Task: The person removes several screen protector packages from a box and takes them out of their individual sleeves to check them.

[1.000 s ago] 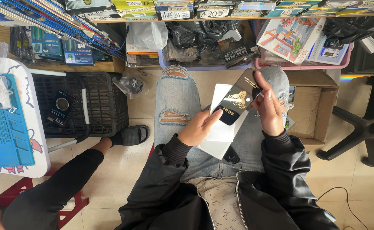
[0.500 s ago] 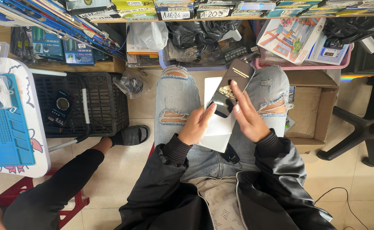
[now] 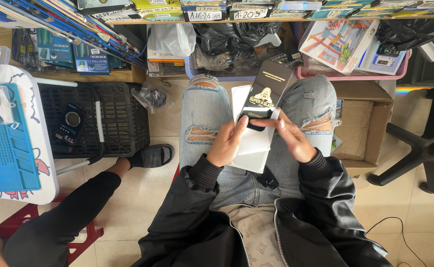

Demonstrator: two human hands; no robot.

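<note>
Here, black packet (image 3: 265,96) between both hands (image 3: 259,138)

My left hand (image 3: 229,143) pinches the black packet's (image 3: 265,96) lower end. My right hand (image 3: 288,138) grips just beside it, fingers curled.

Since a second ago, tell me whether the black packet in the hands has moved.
Yes. The black packet has swung from tilting toward the cardboard box to lying between the knees, its top pointing at the shelf; both hands hold it.
</note>
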